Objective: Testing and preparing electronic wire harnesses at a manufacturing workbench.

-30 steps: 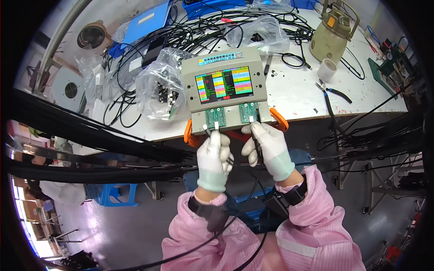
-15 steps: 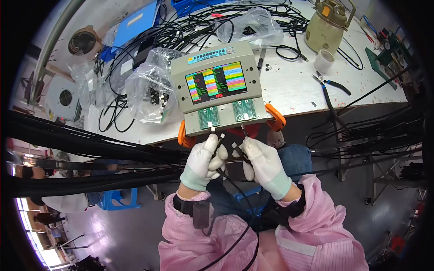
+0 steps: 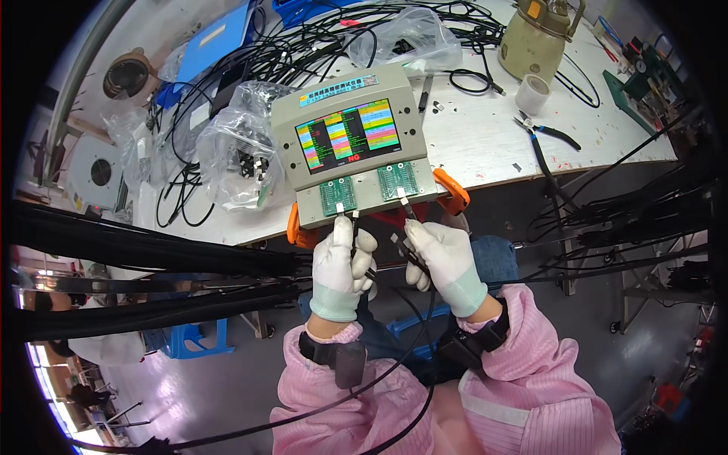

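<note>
A grey tester with a lit colour screen stands at the table's front edge. Two small green circuit boards, a left one and a right one, sit on its front ledge. My left hand, white-gloved, pinches a black cable whose pale plug meets the left board's lower edge; another cable plug sticks up beside the thumb. My right hand, also gloved, grips a cable with its plug at the right board. A further plug protrudes from these fingers. Full seating cannot be told.
Orange clamps flank the tester. Clear bags and tangled black cables lie behind and left. Right are pliers, a tape roll and a greenish jug. Thick black cable bundles hang at left.
Both hands have moved up to the tester, bringing the cable plugs against the green boards' lower edges. The view has shifted slightly, and a cable now sweeps across the lower left.
</note>
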The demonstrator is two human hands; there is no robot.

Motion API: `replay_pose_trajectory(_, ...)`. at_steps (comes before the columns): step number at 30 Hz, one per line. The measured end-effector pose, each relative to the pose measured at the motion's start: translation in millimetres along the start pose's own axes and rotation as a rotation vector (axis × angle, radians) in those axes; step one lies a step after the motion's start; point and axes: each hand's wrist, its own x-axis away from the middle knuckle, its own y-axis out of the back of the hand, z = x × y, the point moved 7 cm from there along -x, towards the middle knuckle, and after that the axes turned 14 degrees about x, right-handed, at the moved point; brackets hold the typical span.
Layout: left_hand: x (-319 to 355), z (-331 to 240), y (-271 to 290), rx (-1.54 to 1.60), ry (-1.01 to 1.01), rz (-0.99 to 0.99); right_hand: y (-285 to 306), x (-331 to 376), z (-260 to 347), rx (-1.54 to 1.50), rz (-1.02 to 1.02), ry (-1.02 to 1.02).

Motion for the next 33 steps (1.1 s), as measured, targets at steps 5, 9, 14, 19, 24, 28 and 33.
replay_pose_trajectory(5, 1, 0, 2, -0.06, 0.02, -0.025, -5, -2, 0, -0.077, -0.023, 0.022)
replay_pose_trajectory(9, 3, -3, 1, -0.076, 0.013, -0.021, -13, -1, 3, -0.122, -0.085, 0.011)
replay_pose_trajectory(14, 4, -6, -4, -0.106, -0.071, 0.043, -9, -12, 1, -0.083, -0.063, 0.145)
replay_pose_trajectory(19, 11, 7, -3, -0.139, -0.165, 0.023, 19, -4, -4, 0.543, -0.305, 0.63)
replay_pose_trajectory(24, 19, 24, 4, -0.136, -0.228, 0.004, -16, 17, -14, 0.512, 0.117, 0.436)
replay_pose_trajectory(28, 24, 28, 0, -0.069, -0.256, -0.054, -18, 19, -21, 0.424, 0.078, 0.355)
replay_pose_trajectory(33, 27, 34, 2, -0.034, -0.253, -0.117, -11, 22, -15, 0.475, -0.099, 0.376)
